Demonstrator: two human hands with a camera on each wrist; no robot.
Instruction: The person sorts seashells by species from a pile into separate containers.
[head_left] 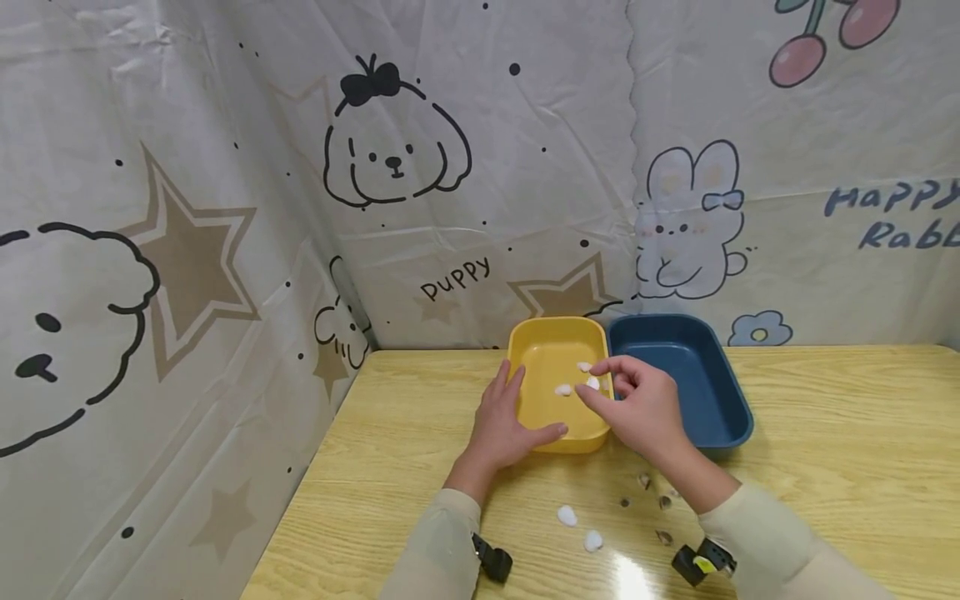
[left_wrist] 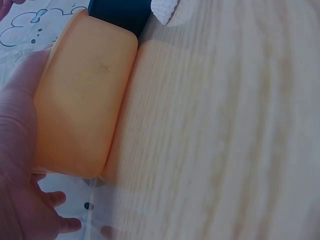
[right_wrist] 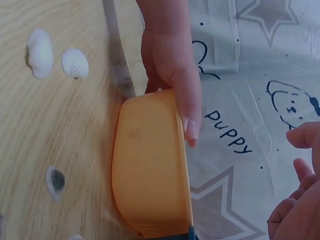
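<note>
Left hand (head_left: 504,421) splayed on yellow tray (head_left: 543,375); right hand (head_left: 647,408) over it, thumb and finger parted, pinching nothing. Careless right sleeve (head_left: 757,533) might scatter near dark shells (head_left: 665,502).

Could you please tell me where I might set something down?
The tabletop is bare left of the yellow tray and left hand, and right of the blue tray. It is crowded between the left sleeve and right sleeve, where white shells and dark shells lie.

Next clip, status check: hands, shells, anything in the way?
Left hand touching yellow tray. Right hand above it, thumb and forefinger parted. White shells inside; two more on table. No obstruction seen; blue tray alongside.
</note>
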